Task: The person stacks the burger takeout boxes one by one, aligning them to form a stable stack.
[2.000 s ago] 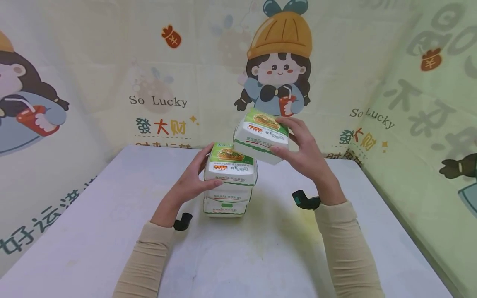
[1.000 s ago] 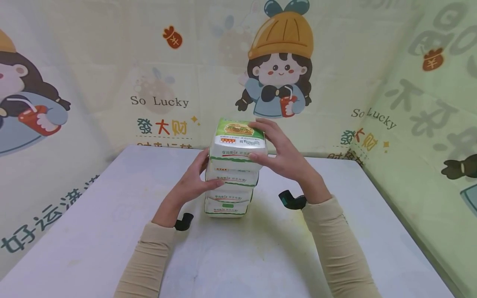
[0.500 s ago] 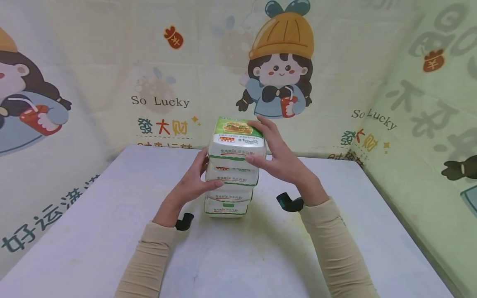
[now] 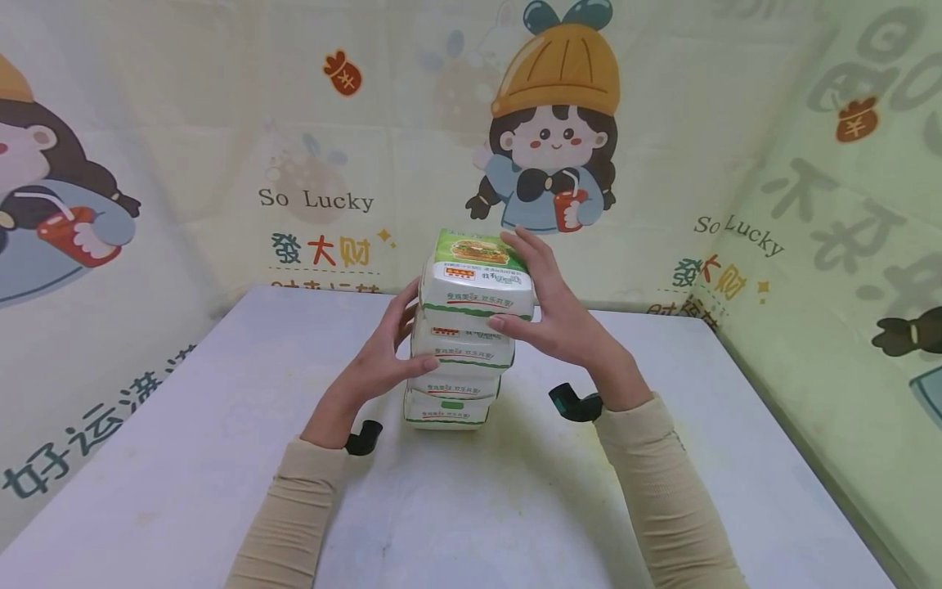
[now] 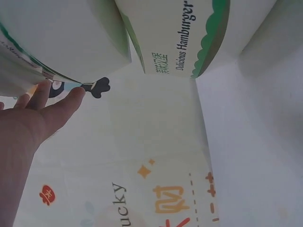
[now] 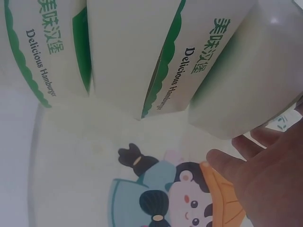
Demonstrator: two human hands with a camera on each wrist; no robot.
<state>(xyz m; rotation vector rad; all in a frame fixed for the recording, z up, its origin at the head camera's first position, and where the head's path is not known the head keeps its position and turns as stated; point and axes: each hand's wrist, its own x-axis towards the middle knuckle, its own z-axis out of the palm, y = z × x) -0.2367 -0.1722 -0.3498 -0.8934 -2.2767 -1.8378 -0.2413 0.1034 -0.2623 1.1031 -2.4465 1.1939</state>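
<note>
Several white-and-green hamburger boxes stand in a somewhat uneven stack mid-table in the head view. My right hand holds the top box at its right side, thumb at the front and fingers along the upper right edge. This box sits a little right of the box under it. My left hand grips the stack's left side, thumb on the front of that second box, fingers behind its left edge. Below are further boxes, the lowest box on the table. "Delicious Hamburger" shows on a lower box in the left wrist view.
The white table runs back to a cream printed cloth hung behind it and along both sides. Each wrist wears a black camera mount, one at the left wrist and one at the right wrist.
My right hand has brought the top box left and down onto the stack, then shifted it slightly right in the last half second. My left hand has stayed at the stack's left side.
</note>
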